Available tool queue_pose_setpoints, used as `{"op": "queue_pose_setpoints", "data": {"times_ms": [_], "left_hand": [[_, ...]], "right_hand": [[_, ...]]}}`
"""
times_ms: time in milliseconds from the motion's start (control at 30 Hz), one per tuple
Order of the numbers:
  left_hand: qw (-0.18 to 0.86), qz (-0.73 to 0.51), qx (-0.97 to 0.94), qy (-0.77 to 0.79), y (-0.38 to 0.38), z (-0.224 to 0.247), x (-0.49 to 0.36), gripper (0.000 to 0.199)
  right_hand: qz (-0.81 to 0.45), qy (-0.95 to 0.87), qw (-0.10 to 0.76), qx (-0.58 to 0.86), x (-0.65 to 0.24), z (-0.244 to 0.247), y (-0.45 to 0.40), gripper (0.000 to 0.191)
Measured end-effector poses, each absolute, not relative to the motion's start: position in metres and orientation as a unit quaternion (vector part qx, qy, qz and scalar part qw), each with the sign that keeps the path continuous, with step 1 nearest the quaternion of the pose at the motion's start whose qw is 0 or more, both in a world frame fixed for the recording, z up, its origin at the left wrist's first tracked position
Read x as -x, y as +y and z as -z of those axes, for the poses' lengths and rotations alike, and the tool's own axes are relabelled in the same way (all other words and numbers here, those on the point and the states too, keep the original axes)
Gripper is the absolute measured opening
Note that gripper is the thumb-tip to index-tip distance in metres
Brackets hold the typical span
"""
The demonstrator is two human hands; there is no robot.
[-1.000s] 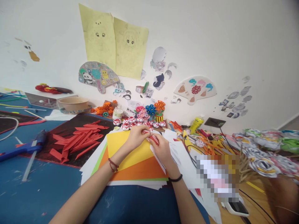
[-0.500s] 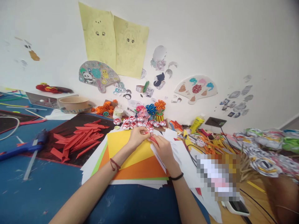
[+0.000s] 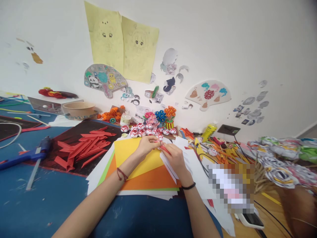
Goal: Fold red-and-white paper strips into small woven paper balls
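Both hands meet above a stack of coloured paper [image 3: 146, 178], yellow and orange on top with green and white beneath. My left hand [image 3: 148, 145] pinches one end of a small red paper piece [image 3: 165, 149]. On its other side my right hand [image 3: 174, 158] has closed fingers round the same piece. The fingertips partly hide its shape. Just behind the hands sit several red-and-white paper flowers [image 3: 141, 129]. Folded red paper strips [image 3: 83, 147] lie in a pile on a dark mat to the left.
A blue glue gun [image 3: 37, 152] lies at the left, near a round tan bowl [image 3: 78, 109]. A yellow bottle [image 3: 209, 131], paper scraps, cables and a phone [image 3: 251, 220] are at the right. A person's arm [image 3: 300, 208] shows at the right edge.
Both hands remain together on the red piece; the fingers of my right hand have shifted slightly. The whole view has moved a little.
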State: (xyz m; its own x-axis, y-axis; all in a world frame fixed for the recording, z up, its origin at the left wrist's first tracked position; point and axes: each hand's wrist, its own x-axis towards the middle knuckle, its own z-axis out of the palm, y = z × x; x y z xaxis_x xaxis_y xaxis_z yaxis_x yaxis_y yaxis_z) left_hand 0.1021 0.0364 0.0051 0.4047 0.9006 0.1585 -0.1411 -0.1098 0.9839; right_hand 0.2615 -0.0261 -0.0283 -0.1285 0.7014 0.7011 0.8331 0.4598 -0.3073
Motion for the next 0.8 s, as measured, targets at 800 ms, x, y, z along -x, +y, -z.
{"op": "queue_pose_setpoints", "data": {"times_ms": [800], "left_hand": [[0.563,-0.458,-0.659,0.195,0.036,-0.010,-0.095,0.036]], "right_hand": [[-0.217,-0.588,0.619,0.473,-0.255,0.001,-0.038,0.016]]}}
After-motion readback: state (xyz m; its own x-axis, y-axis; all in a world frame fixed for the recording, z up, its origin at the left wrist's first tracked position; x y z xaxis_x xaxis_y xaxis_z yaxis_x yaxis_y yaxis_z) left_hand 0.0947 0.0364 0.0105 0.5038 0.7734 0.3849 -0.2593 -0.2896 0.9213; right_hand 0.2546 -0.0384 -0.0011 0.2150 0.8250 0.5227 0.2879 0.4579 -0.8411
